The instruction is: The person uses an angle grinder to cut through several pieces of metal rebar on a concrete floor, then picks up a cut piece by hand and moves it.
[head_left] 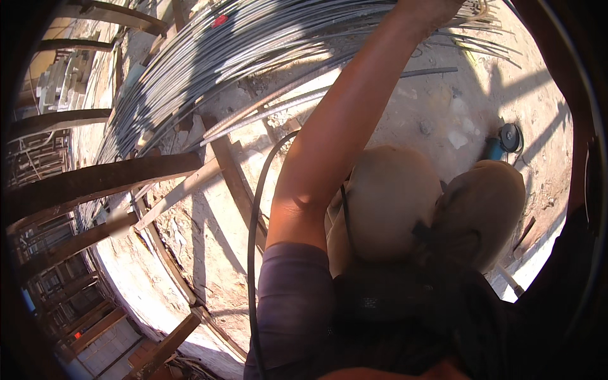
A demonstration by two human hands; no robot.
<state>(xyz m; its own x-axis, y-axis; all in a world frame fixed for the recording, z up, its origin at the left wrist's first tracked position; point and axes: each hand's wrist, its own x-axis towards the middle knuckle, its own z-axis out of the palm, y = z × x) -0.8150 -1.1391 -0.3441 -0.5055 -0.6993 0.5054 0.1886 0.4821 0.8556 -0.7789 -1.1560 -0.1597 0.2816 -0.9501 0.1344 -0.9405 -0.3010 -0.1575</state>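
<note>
My left grip (425, 7) reaches up to the bundle of steel rods (209, 57) at the top edge of view, resting on the rod ends, though I cannot tell how far it is closed or whether it clasps one. The rods fan away to my left over the dusty concrete floor (437, 107). An angle grinder (503, 142) lies on open ground by my knees (437, 209), and timber beams (95, 180) hem in my left.

— Where is the left hand (425, 7)?
— Stretched out to the steel rods (209, 57) bundled on the concrete slab (437, 107), fingers cut off by the frame.
— Anything else?
— An angle grinder (503, 142) lies by the knees, black cable (256, 209) alongside the arm.
</note>
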